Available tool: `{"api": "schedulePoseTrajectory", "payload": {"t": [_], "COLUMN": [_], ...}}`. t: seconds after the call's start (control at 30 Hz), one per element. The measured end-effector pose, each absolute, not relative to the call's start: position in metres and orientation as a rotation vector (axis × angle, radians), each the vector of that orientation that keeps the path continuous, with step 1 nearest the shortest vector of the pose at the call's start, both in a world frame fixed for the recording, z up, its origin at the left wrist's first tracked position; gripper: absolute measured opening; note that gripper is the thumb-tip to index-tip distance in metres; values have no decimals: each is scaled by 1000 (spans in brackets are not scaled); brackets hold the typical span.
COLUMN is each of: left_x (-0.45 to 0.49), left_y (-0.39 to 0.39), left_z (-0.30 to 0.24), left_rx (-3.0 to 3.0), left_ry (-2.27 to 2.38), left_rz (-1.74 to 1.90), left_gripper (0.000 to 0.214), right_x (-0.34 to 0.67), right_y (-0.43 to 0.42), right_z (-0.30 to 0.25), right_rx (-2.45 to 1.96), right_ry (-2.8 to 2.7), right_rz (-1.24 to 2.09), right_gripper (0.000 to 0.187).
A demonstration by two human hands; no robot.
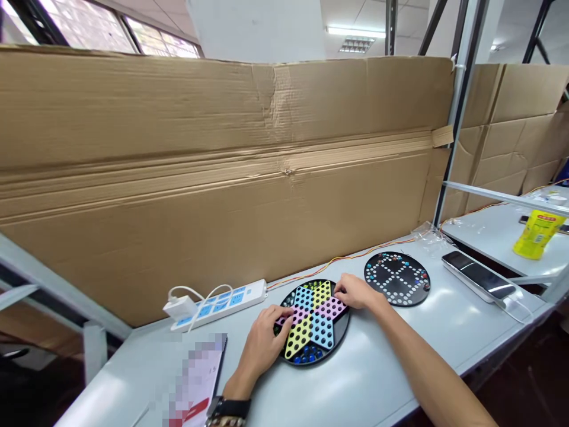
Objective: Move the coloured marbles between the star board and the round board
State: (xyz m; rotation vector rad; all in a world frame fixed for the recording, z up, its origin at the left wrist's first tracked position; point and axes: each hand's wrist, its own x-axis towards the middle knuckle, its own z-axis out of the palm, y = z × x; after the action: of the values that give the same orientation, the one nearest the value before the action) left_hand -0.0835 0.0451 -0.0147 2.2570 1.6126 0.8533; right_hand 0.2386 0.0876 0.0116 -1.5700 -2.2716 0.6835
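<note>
A round black Chinese checkers board (313, 323) lies on the table, its star marked in yellow, blue and pink with dotted holes. My left hand (262, 341) rests on the board's left side, fingers spread across a pink arm of the star. My right hand (355, 290) touches the board's upper right rim, fingertips on the yellow and pink arms. Neither hand shows anything held, though the fingers could hide small marbles. Blue marbles sit in the board's near edge. A second round black board (397, 279) with coloured marbles lies to the right, apart from both hands.
A white power strip (217, 305) with a plugged-in charger and a pixelated paper (198, 379) lie to the left. A phone on a white stand (478, 276) sits right. A cardboard wall (222, 178) runs behind the table. A yellow bottle (536, 234) stands on a neighbouring table.
</note>
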Motion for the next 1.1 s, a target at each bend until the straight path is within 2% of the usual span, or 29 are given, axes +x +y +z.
{"api": "schedulePoseTrajectory", "payload": {"t": [0.6, 0.83, 0.97, 1.1], "left_x": [-84, -85, -84, -83], "left_y": [45, 46, 45, 44], "left_z": [-17, -20, -19, -16], "left_rx": [2246, 2268, 2276, 2262], "left_ry": [1597, 1596, 1594, 1595], "left_rz": [852, 859, 854, 832], "left_gripper": [39, 38, 36, 37], "right_x": [251, 272, 291, 296], "right_y": [91, 90, 90, 87], "right_z": [14, 25, 29, 34], "right_rx": [-1540, -1916, -2262, -2304], "right_ry": [-2265, -1843, -1632, -1581], "right_rz": [885, 436, 347, 299], "right_gripper": [18, 27, 28, 29]}}
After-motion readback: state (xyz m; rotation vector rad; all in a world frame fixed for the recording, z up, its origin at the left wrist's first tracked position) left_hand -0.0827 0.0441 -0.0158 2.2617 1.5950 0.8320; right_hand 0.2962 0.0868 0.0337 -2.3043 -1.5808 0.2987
